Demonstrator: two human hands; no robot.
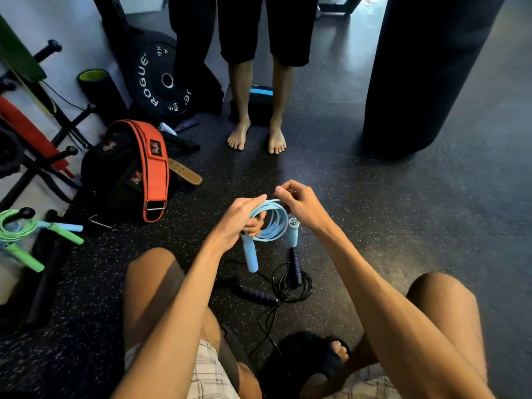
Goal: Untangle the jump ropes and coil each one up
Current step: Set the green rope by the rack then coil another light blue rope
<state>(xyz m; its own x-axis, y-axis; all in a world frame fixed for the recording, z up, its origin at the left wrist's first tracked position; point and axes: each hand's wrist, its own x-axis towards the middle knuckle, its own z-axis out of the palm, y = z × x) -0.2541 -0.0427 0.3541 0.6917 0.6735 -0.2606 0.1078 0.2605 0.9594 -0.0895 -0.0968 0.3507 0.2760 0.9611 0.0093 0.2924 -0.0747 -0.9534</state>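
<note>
A light blue jump rope (pixel 275 223) is wound in several loops above the floor. My left hand (pixel 240 218) grips the coil, and one blue handle (pixel 250 256) hangs below it. My right hand (pixel 299 204) pinches the rope at the top right of the coil, with the second blue handle (pixel 293 231) dangling under it. A black jump rope with dark purple handles (pixel 295 279) lies loosely looped on the floor between my knees. At the far left a green jump rope (pixel 17 228) lies coiled on the floor.
A person stands barefoot (pixel 257 139) just beyond my hands. An orange lifting belt (pixel 152 168) lies on a black bag at left, a Rogue weight plate (pixel 161 82) behind it. A black punching bag (pixel 426 73) hangs at right. Racks line the left wall.
</note>
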